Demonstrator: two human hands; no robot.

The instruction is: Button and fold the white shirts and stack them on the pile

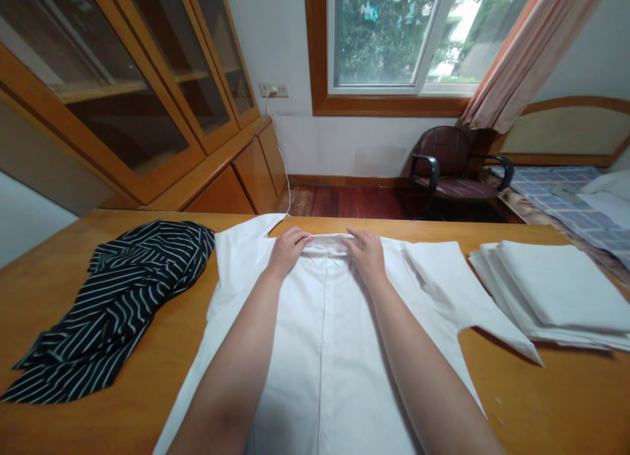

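Note:
A white short-sleeved shirt (300,337) lies front up on the wooden table, its button placket running down the middle and its collar at the far end. At the left end of the collar (327,243), my left hand (289,248) pinches the cloth between thumb and fingers. My right hand (367,251) grips the collar's right end, with the thumb on the near side and the fingers over the far edge. Both sleeves spread outward, and the left one is partly bent upward. My forearms cover parts of the shirt front.
A crumpled black-and-white striped garment (132,291) lies on the table (44,304) at left. Folded white cloths (561,287) are stacked at right, close to the right sleeve. Beyond the table stand a glass-door cabinet (197,146), an armchair (445,159) and a bed (566,192).

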